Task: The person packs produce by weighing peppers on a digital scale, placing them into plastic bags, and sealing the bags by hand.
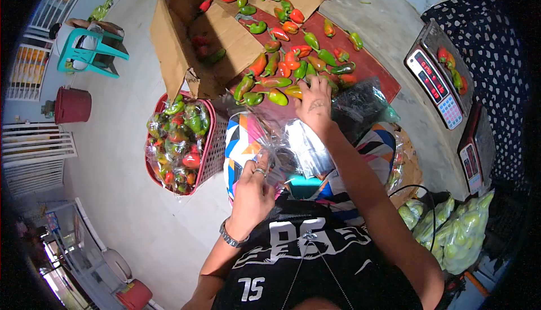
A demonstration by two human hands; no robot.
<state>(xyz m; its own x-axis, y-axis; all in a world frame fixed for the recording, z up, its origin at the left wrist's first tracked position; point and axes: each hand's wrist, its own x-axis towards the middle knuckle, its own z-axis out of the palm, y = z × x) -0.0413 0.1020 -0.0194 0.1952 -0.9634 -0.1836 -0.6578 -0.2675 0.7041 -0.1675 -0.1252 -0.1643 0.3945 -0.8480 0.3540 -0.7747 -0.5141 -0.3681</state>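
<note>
My left hand (255,189), with a ring and a wristwatch, pinches the edge of a clear plastic bag (269,135) above my lap. My right hand (315,103) reaches onto a reddish-brown board (378,76), its fingers curled down over a pepper among the red, green and orange peppers (290,59) spread there. Its fingertips are partly hidden. An orange-green pepper (293,91) lies beside those fingers. A stack of clear plastic bags (360,107) rests on the board's near edge, right of my right hand.
An open cardboard box (172,39) stands at the board's left. Below it, a pink basket (211,141) holds bagged peppers (179,144). To the right, a digital scale (434,87) carries several peppers, with a second scale (470,161) nearby. Bagged green produce (451,234) lies lower right.
</note>
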